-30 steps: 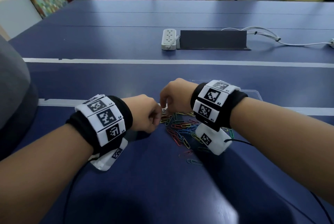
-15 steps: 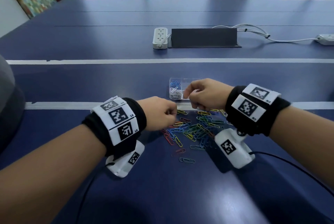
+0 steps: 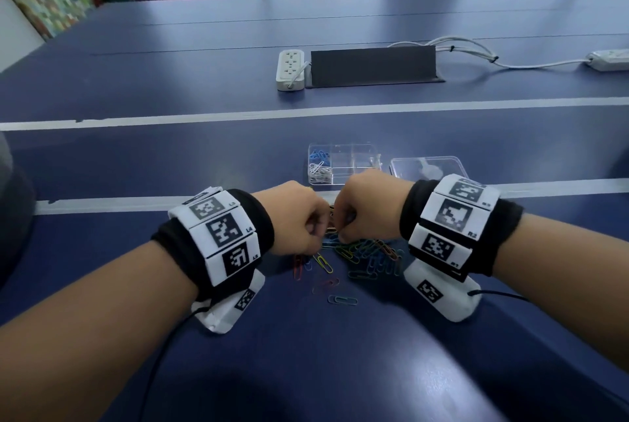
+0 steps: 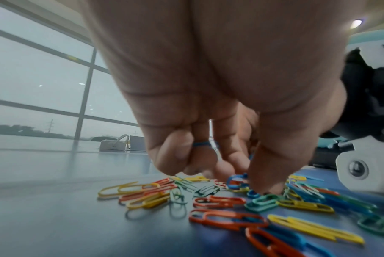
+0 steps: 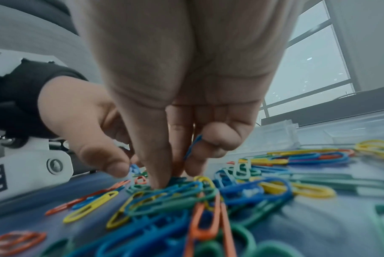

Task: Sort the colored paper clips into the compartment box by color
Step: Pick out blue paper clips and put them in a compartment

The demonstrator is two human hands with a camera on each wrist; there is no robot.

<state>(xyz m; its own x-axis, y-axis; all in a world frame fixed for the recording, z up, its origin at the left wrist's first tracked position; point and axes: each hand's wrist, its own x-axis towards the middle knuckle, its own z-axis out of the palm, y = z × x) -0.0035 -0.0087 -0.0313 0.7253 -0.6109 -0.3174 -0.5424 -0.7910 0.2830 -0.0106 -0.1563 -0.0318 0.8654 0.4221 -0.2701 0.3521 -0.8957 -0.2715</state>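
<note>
left hand (image 3: 295, 217): I had it curled, pinching a blue clip (image 4: 201, 144)
right hand (image 3: 366, 204): pinched another blue one (image 5: 193, 147)
clip pile (image 3: 360, 253): on the table (image 3: 306, 353), under both hands
box (image 3: 343, 163): just behind, blue and white clips inside

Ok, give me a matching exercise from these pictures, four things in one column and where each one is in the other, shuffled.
Things:
1. blue clips
2. white clips
3. clear lid
4. loose mixed clips

Places:
A. on the table right of the box
B. far left compartment
C. on the table under both hands
D. near left compartment

Pairs: 1-B, 2-D, 3-A, 4-C
</note>
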